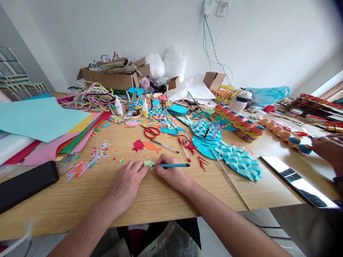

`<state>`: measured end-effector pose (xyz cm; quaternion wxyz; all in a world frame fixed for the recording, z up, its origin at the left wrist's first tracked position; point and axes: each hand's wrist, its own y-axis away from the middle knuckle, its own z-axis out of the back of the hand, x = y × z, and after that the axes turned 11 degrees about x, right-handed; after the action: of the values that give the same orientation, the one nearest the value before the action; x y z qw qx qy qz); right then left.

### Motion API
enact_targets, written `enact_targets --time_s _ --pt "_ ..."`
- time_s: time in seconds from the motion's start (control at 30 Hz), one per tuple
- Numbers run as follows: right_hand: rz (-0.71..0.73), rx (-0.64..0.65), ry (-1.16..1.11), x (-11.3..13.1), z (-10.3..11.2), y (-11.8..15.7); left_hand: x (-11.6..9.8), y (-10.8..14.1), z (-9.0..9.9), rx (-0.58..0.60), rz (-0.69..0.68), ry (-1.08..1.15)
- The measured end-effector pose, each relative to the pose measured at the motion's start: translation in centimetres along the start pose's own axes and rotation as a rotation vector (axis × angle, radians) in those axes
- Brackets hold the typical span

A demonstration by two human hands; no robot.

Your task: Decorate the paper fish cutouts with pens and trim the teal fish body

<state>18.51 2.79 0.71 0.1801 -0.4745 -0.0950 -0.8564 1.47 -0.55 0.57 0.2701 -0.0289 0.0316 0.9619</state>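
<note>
My left hand (125, 182) rests on the table, its fingertips pinning down a small pale green paper fish (148, 164) with dark dots. My right hand (171, 174) grips a blue felt-tip pen (177, 165), whose tip meets the right end of that fish. The fingers cover part of the paper. Just beyond my hands lie an orange paper fish (151, 146), a dark red paper fish (138, 145), a ballpoint pen (166, 147) and red-handled scissors (152, 133).
Coloured paper sheets (40, 117) and a black phone (26, 185) are at left. Paper scraps (99, 151) lie nearby. On the right are a blue woven-paper fish (239, 160), a wooden stick (230, 180), a tablet (297, 182) and another person's hand (328, 148). Glue bottles (145, 109) stand behind.
</note>
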Motion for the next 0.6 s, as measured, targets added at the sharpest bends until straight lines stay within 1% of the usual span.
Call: enact_targets --time_s 0.2,0.6 --pt "-0.006 -0.004 0.004 0.19 0.06 0.07 -0.09 0.01 0.15 0.003 0.018 0.002" --pt "-0.029 0.013 0.007 0.22 0.10 0.00 0.18 -0.01 -0.45 -0.027 0.000 -0.025"
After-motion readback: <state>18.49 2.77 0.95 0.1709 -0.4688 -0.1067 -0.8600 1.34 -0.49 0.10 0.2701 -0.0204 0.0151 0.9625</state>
